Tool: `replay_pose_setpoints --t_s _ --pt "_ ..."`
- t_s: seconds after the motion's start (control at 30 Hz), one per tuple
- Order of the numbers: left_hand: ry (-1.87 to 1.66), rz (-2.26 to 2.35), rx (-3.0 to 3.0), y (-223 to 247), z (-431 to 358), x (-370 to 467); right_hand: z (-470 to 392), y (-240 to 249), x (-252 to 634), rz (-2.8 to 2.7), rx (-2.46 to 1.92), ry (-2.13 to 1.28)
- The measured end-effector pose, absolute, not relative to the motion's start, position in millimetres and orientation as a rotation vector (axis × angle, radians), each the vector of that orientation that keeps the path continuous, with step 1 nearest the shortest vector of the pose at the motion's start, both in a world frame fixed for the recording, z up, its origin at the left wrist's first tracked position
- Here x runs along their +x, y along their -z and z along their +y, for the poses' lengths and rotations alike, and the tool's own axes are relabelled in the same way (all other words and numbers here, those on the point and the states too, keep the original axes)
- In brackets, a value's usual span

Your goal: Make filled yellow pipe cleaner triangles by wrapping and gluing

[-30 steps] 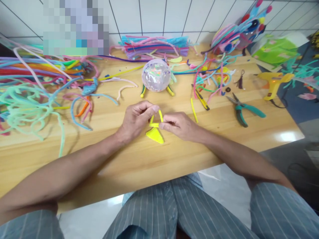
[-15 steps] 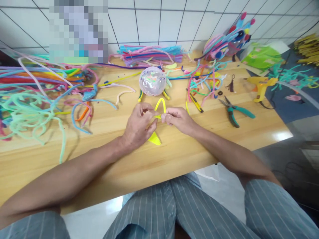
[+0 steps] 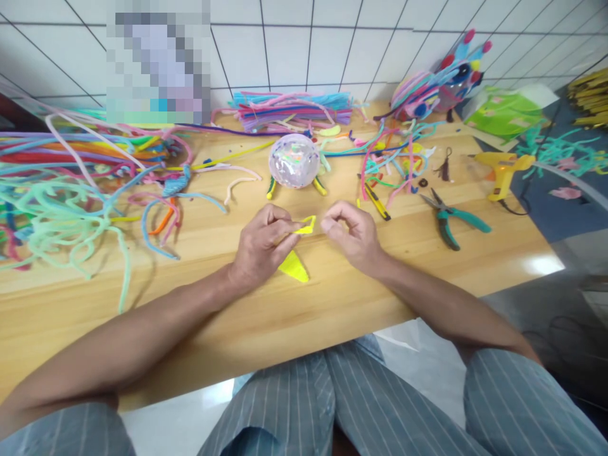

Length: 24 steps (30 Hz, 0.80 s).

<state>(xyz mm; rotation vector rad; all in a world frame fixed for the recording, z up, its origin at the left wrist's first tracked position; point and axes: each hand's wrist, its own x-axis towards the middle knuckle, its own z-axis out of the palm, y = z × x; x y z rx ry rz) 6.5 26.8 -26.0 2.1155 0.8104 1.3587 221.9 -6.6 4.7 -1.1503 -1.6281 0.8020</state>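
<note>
My left hand [image 3: 263, 246] pinches a bent yellow pipe cleaner [image 3: 306, 225] just above the wooden table [image 3: 304, 304]. A yellow folded wedge [image 3: 294, 266] lies on the table right below that hand. My right hand [image 3: 350, 233] hovers a little to the right of the pipe cleaner with its fingers curled and nothing in them. Beyond both hands stands a clear glittery ball [image 3: 294, 160] on short yellow and green legs.
Heaps of coloured pipe cleaners [image 3: 71, 183] cover the table's left side, with a stack [image 3: 292, 109] against the tiled wall. Teal-handled pliers [image 3: 451, 218], a yellow glue gun [image 3: 503, 168], a utility knife [image 3: 377, 202] and a pipe-cleaner figure [image 3: 437, 88] are on the right.
My right hand has let go of the yellow pipe cleaner and drawn slightly right. The upright yellow loop is now folded down flat in my left hand.
</note>
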Motion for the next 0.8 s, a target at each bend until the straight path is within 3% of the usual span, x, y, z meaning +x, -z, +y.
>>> replay_pose_setpoints --t_s 0.13,0.5,0.8 --pt "-1.233 0.825 1.84 27 29 11 -4 -1 222 -1.8 -1.013 -0.419" --pt "-0.963 0.804 1.526 14 20 15 -7 1 220 -1.737 -1.083 -0.684" --pt "-0.904 0.838 1.442 14 16 13 -6 1 220 -1.831 -1.065 -0.535"
